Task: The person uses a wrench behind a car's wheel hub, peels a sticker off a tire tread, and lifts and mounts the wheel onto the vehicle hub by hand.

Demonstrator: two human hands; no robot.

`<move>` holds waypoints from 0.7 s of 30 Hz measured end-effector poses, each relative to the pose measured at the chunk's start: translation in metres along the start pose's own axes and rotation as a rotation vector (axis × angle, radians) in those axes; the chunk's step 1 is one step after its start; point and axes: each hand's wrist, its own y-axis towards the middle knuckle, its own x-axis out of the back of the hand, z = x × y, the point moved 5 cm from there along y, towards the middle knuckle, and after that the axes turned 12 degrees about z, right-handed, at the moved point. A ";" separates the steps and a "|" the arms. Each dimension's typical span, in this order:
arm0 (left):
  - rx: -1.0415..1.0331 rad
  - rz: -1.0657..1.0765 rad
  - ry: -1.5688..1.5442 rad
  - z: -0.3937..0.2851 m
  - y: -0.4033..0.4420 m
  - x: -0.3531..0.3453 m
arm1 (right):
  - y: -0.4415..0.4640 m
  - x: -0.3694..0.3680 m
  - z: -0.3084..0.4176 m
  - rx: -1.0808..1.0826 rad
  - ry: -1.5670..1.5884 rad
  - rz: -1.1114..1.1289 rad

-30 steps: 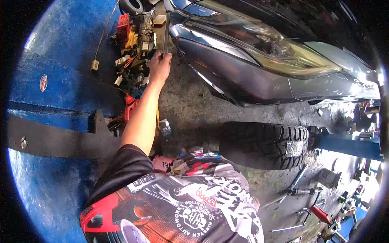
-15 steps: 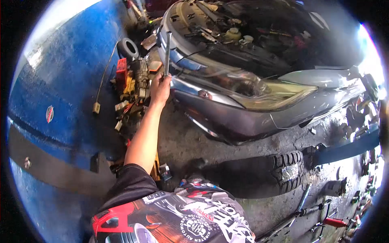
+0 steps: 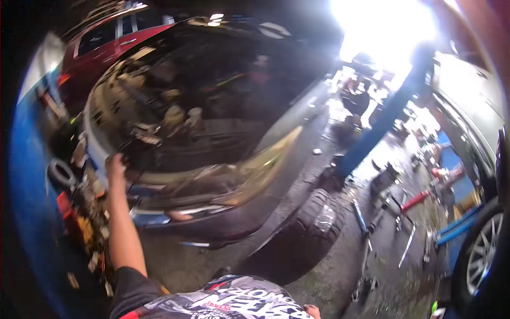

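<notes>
My left hand [image 3: 116, 166] reaches to the front left edge of a grey car's engine bay [image 3: 212, 133]. It is smeared by motion, and its fingers look bent over a dark spot at the rim. Whether it holds anything is unclear, and the long metal wrench does not show plainly. Close to it, several loose metal pieces [image 3: 146, 134] lie in the bay. The yellowed headlight [image 3: 265, 162] is further right. Only a small part of my right hand [image 3: 312, 311] shows at the bottom edge beside my printed shirt [image 3: 249, 300]; its fingers are mostly hidden.
A knobby tyre [image 3: 321, 218] lies in front of the car. Tools, including a red-handled one [image 3: 415, 201], are spread over the floor at right. A blue post [image 3: 382, 119] and a car wheel [image 3: 484, 255] stand there. Parts and a small tyre [image 3: 62, 173] line the left wall.
The view has swung right and up, bringing a red car and the bright opening into sight. My left hand, earlier raised with a long wrench, is now at the engine bay's edge.
</notes>
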 end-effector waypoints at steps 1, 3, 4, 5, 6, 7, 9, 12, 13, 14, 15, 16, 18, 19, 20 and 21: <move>0.022 -0.069 -0.050 -0.003 0.000 -0.006 | 0.010 0.000 -0.007 0.025 -0.103 -0.006; 0.056 -0.087 -0.144 0.004 0.014 -0.005 | 0.044 -0.001 -0.029 0.071 -0.339 0.002; 0.055 -0.061 -0.194 -0.003 0.016 -0.013 | 0.050 -0.007 -0.035 0.092 -0.468 0.012; 0.056 -0.040 -0.244 -0.012 0.014 -0.019 | 0.041 -0.011 -0.035 0.036 -0.313 -0.041; 0.059 -0.022 -0.294 -0.020 0.013 -0.027 | 0.031 -0.013 -0.035 -0.020 -0.160 -0.093; 0.057 0.004 -0.318 -0.021 0.020 -0.031 | 0.022 -0.015 -0.037 -0.075 -0.008 -0.144; 0.051 0.050 -0.367 -0.020 0.036 -0.032 | 0.012 -0.022 -0.033 -0.066 0.019 -0.169; 0.015 0.029 -0.351 -0.024 0.047 -0.045 | 0.003 -0.031 -0.022 -0.037 -0.186 -0.204; 0.008 0.024 -0.349 -0.027 0.048 -0.050 | 0.002 -0.034 -0.020 -0.029 -0.185 -0.192; -0.026 0.021 -0.312 -0.029 0.048 -0.053 | 0.002 -0.038 -0.016 -0.019 -0.186 -0.181; -0.058 0.017 -0.274 -0.029 0.047 -0.056 | -0.003 -0.044 -0.013 -0.026 -0.128 -0.117; -0.089 0.011 -0.236 -0.030 0.046 -0.057 | -0.009 -0.050 -0.010 -0.034 -0.071 -0.055; -0.085 0.041 -0.048 -0.028 0.051 -0.057 | -0.013 -0.055 -0.005 -0.038 0.022 -0.038; -0.083 0.058 0.047 -0.027 0.054 -0.058 | -0.006 -0.055 -0.008 -0.035 0.059 -0.084; -0.042 0.039 0.209 -0.035 0.049 -0.061 | 0.006 -0.051 -0.022 -0.034 0.096 -0.130; -0.002 0.020 0.371 -0.051 0.039 -0.069 | 0.012 -0.050 -0.031 -0.020 0.151 -0.130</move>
